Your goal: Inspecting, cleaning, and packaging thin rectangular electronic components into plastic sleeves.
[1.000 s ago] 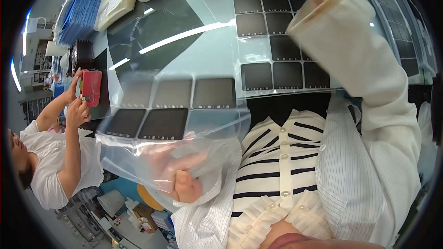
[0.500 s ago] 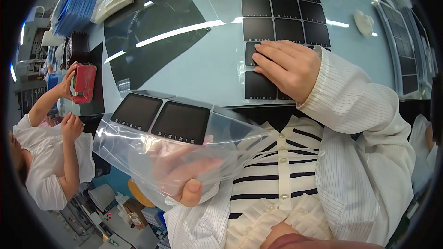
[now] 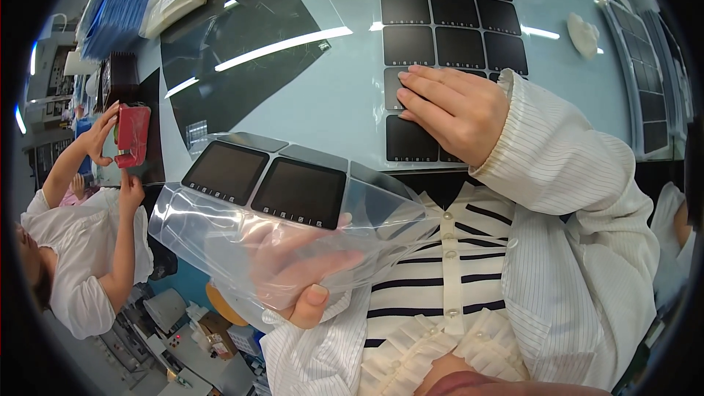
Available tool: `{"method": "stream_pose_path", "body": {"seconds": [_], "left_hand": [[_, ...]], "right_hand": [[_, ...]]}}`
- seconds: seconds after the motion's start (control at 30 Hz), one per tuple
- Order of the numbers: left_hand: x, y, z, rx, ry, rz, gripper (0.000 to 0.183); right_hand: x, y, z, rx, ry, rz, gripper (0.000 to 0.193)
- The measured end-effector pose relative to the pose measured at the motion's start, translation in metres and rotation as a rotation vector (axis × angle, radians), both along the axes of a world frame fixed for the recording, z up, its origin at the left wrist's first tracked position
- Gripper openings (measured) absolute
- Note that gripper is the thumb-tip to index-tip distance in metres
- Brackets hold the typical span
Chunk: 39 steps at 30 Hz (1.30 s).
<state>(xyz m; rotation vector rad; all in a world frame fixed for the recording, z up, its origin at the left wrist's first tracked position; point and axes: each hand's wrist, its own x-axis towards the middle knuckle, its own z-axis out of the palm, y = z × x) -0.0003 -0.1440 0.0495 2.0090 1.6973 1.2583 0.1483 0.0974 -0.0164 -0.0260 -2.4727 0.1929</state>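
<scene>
Clear film: in left hand, slanting above the near edge of the table, in front of the striped top; two dark panels side by side along it; paler cells behind and to the right, cannot tell whether filled.
Left-hand hold: pinching the near part of the film, thumb outside, fingers blurred through the plastic.
Right hand: fingers straight and close together, laid flat on the table panels, fingertips over the left one of a row; thumb hidden, cannot tell whether pinching.
Stage: partway, by the look of things; two panels plain to see on the held film, several rows laid out on the table, one under the fingertips; final count not readable.
Film texture: thin, glossy, slack, creased toward the hand.
Panel shape: flat, near-square, rounded corners, row of small light marks along the lower edge, narrow pale gaps between.
Table: smooth, pale blue-green, streaked with lamp reflections.
Table's left: dark glossy sheet, angular; blue stack beyond.
Table's right: crumpled white lump; panelled sheets near the rim.
Far left: co-worker in white, hands at red dispenser.
</scene>
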Motion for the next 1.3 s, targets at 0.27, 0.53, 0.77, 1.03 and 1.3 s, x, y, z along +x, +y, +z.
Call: {"method": "stream_pose_path", "body": {"seconds": [0.27, 0.53, 0.77, 1.03, 1.3], "left_hand": [[0.017, 0.002, -0.002, -0.032, -0.144, 0.178, 0.035], [0.012, 0.017, 0.014, -0.001, 0.167, -0.038, 0.034], [0.021, 0.018, 0.024, -0.193, 0.116, -0.035, 0.033], [0.013, 0.022, 0.023, -0.209, 0.129, -0.207, 0.032], [0.001, -0.001, 0.016, -0.038, 0.010, -0.120, 0.034]], "right_hand": [[0.000, 0.010, 0.023, -0.161, -0.192, 0.084, 0.031], [0.006, -0.044, 0.084, -0.685, -0.086, 0.389, 0.046], [0.006, -0.038, 0.070, -0.933, -0.096, 0.453, 0.041], [0.011, -0.036, 0.075, -0.698, 0.014, 0.315, 0.008], [0.000, 0.075, 0.089, -1.042, 0.311, -0.056, 0.017]]}}
